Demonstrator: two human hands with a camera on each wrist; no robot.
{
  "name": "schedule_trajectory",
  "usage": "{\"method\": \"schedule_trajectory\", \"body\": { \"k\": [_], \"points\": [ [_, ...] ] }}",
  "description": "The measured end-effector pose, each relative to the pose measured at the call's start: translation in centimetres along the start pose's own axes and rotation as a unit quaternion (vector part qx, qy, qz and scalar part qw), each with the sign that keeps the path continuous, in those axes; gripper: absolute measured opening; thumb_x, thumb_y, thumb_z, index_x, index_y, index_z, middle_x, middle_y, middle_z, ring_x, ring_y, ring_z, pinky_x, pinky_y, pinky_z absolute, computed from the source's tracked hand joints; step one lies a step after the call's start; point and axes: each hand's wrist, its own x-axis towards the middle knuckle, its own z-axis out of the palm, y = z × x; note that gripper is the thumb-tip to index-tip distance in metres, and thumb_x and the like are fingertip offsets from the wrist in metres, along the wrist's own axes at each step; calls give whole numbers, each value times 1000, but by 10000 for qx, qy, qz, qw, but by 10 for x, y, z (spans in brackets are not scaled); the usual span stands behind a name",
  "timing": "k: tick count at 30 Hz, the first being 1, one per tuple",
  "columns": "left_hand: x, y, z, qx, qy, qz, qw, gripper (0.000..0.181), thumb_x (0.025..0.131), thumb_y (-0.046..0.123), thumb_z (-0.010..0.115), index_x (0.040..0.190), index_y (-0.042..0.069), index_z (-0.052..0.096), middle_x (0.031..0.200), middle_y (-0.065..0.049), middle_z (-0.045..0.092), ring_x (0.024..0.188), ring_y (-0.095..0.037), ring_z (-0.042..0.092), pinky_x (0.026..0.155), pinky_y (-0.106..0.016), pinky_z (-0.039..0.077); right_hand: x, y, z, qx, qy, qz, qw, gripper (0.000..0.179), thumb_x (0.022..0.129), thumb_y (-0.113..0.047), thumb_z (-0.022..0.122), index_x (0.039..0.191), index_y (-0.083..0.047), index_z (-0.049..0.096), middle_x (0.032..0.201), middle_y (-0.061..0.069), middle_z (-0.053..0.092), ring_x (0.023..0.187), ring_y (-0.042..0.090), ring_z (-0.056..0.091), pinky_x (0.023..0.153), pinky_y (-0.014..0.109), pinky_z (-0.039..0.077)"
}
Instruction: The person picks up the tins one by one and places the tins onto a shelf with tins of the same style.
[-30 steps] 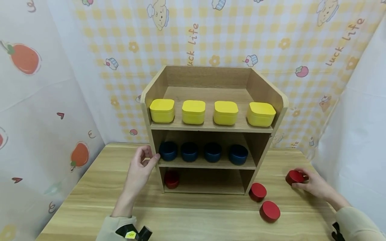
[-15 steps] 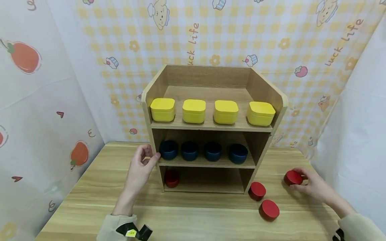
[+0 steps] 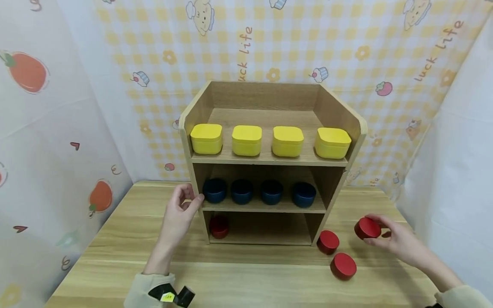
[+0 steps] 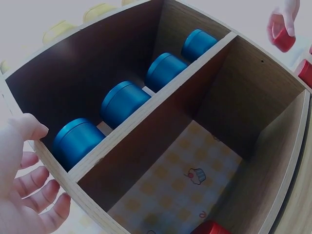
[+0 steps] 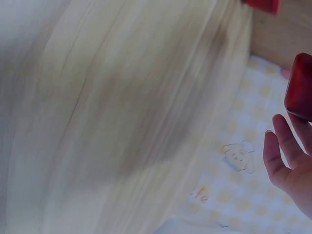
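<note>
In the head view my right hand point(image 3: 400, 244) pinches a red round container point(image 3: 367, 228) by its side, tilted and apparently lifted off the tabletop. The right wrist view has this red container point(image 5: 300, 87) at its right edge, partly cut off. My left hand point(image 3: 179, 214) is at the left side of a wooden shelf unit point(image 3: 262, 161); its thumb touches the front edge, with the other fingers loosely bent beside the outer panel. Two more red containers point(image 3: 328, 242) lie on the table right of the shelf. Another red container point(image 3: 219, 226) stands at the left of the bottom tier.
Several yellow lidded boxes point(image 3: 247, 140) line the shelf's top tier. A row of blue round containers point(image 3: 242, 191) fills the middle tier. The shelf stands on a wood-grain table point(image 3: 231, 278), with a patterned cloth point(image 3: 292, 55) behind and white cloth at both sides.
My right hand has moved left toward the shelf with the red container, which now tilts more and appears raised. The left hand has stayed at the shelf's side.
</note>
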Motion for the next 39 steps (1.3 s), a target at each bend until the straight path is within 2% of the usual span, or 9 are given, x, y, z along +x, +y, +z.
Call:
{"method": "schedule_trajectory", "body": {
  "k": [6,11,15,21,26,30,34,39],
  "points": [
    [-1,0,0,-11,-18,-14,10000,26,96,9,63,112,0,45,101,-7,42,90,-16,49,70,-20,46,-4,-14,3,181,12,-246,9995,61,75,-13,86,127,-4,56,109,-1,65,90,3,58,70,23,51],
    [0,-1,1,19,-38,26,10000,26,96,9,63,113,0,45,101,-7,43,90,-16,50,67,-20,45,-7,-28,6,281,68,-312,9991,63,73,-12,87,128,-4,57,110,-4,64,89,4,58,76,14,47],
    [0,-1,2,34,-76,4,10000,27,96,9,64,113,0,45,100,-7,43,86,-16,51,65,-21,44,-8,-43,9,335,65,-363,9988,64,72,-13,88,129,-6,57,111,-6,65,89,5,58,77,13,45],
    [-1,1,2,-23,-31,-39,10000,26,96,9,63,112,0,45,101,-8,43,88,-16,49,69,-20,45,-4,-68,18,547,-220,-237,9980,63,75,-21,87,130,-13,57,109,-8,65,85,9,58,67,23,49],
    [-1,2,1,-10,-58,-71,10000,27,96,11,63,113,0,45,102,-8,43,89,-16,49,70,-20,45,1,-85,30,728,-440,-232,9961,60,76,-26,86,128,-14,59,107,-11,64,84,10,57,60,26,49],
    [-1,1,1,-11,-58,-76,10000,26,96,10,63,113,0,45,101,-8,43,88,-16,50,69,-20,46,6,-97,42,879,-603,-534,9929,57,77,-27,85,127,-17,59,105,-11,64,84,10,56,61,26,49],
    [-1,1,0,-14,11,-57,10000,25,96,8,63,112,-1,45,101,-8,43,92,-16,49,73,-20,47,15,-112,57,1159,-867,-861,9857,57,80,-28,83,129,-15,56,105,-9,61,84,8,55,62,26,51],
    [0,2,0,17,10,-78,10000,26,96,9,63,113,-1,45,101,-8,43,89,-16,50,72,-21,47,27,-129,82,1296,-921,-1312,9785,59,80,-26,83,130,-18,55,111,-9,60,86,6,55,68,25,51]
  ]
}}
